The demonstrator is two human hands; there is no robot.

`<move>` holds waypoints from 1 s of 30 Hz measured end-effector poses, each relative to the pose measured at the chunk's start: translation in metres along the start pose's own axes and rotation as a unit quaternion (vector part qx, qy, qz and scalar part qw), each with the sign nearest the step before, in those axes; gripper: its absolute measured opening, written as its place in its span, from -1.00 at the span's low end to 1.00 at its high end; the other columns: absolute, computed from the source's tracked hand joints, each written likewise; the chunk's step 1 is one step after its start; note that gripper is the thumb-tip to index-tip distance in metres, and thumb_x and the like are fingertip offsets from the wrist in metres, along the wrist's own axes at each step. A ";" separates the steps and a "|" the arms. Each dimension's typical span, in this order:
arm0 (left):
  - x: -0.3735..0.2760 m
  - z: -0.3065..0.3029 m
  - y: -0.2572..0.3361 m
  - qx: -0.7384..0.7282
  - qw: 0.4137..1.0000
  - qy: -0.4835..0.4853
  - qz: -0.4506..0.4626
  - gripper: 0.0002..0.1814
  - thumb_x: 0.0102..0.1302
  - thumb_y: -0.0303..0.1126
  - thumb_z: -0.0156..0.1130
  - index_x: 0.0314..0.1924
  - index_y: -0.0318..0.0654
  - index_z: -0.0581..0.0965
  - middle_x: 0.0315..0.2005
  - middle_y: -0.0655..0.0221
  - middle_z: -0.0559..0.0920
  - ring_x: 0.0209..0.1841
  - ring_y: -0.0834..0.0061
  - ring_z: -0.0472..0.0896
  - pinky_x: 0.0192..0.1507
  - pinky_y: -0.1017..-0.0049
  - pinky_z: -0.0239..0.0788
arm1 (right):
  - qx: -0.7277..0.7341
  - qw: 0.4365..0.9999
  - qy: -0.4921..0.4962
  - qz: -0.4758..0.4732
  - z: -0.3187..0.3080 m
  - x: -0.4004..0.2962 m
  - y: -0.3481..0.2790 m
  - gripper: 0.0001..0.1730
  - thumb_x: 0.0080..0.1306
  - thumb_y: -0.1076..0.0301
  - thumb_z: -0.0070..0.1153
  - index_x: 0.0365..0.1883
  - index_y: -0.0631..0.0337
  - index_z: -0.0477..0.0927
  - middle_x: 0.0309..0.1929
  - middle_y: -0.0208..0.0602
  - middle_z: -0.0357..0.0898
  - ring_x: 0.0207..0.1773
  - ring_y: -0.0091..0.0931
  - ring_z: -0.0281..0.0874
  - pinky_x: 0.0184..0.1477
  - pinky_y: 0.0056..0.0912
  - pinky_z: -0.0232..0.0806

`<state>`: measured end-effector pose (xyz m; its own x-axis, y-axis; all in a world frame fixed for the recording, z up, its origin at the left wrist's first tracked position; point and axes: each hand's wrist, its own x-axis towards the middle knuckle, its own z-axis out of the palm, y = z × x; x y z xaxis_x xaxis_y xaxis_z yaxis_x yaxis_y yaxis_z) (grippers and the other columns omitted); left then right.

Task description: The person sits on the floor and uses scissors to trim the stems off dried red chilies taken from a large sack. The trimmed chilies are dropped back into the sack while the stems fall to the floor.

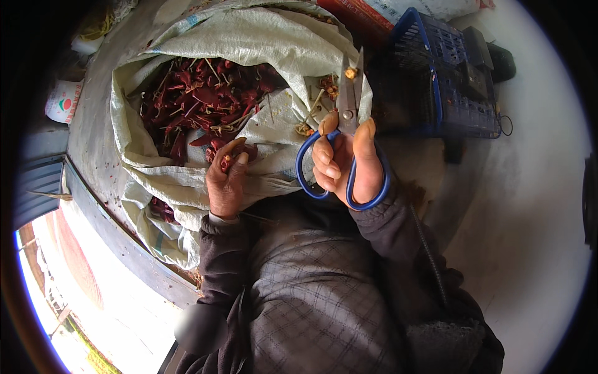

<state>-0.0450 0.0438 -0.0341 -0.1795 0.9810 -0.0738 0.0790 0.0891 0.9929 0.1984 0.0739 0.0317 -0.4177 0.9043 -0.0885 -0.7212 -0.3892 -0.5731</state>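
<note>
My right hand (345,163) holds a pair of scissors (348,112) by its large blue handles. The blades point away from me and stand slightly apart, with a small yellowish piece, perhaps a cut stem end, between or behind them. My left hand (226,180) grips a dried red chili pepper (226,162) between thumb and fingers, at the near side of a woven plastic sack (280,39). Inside the rolled-down sack lies a heap of dried red chilies (201,93) with stems. Small orange-yellow bits with stems (329,86) rest on the sack's fabric beside the scissors.
A blue plastic crate (437,79) lies at the upper right, with dark objects against it. More dark red chilies (162,209) show in a fold of sacking at the lower left. A white printed tub (64,102) and a metal door sill (126,233) are at the left.
</note>
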 end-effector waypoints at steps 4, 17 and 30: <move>0.002 -0.003 0.017 -0.105 0.994 0.002 -0.039 -0.69 0.53 -0.34 0.26 0.16 -0.33 0.59 -0.14 0.34 0.75 -0.44 0.77 0.34 -0.39 0.68 0.14 | -0.139 0.988 0.065 -0.002 0.006 -0.006 0.024 -0.44 0.54 -0.18 0.12 0.18 0.11 0.44 -0.23 -0.34 0.57 -0.28 -0.53 0.52 -0.18 -0.40 0.42; -0.017 0.013 0.046 -0.310 0.937 -0.131 -0.090 -0.50 0.50 -0.13 0.29 0.19 -0.40 0.51 -0.32 0.33 0.66 -0.56 0.73 0.33 -0.55 0.66 0.04 | -0.467 0.883 0.021 -0.044 0.021 -0.006 0.024 -0.65 0.31 0.33 0.44 -0.10 0.28 0.54 -0.35 -0.24 0.67 -0.32 -0.54 0.66 -0.23 -0.41 0.50; -0.026 0.040 0.045 -0.233 0.968 -0.022 -0.088 -0.85 0.49 -0.44 0.31 -0.01 -0.30 0.63 -0.25 0.50 0.71 -0.35 0.77 0.45 -0.29 0.65 0.30 | -0.544 0.829 0.072 -0.109 0.013 -0.009 0.039 -0.56 0.37 0.26 0.35 0.09 0.27 0.51 -0.20 -0.10 0.68 -0.26 -0.23 0.71 -0.15 -0.30 0.54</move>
<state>0.0028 0.0295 0.0089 -0.1080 0.9651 -0.2387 -0.4027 0.1771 0.8981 0.1671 0.0480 0.0205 -0.2156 0.9745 0.0623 0.1867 0.1038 -0.9769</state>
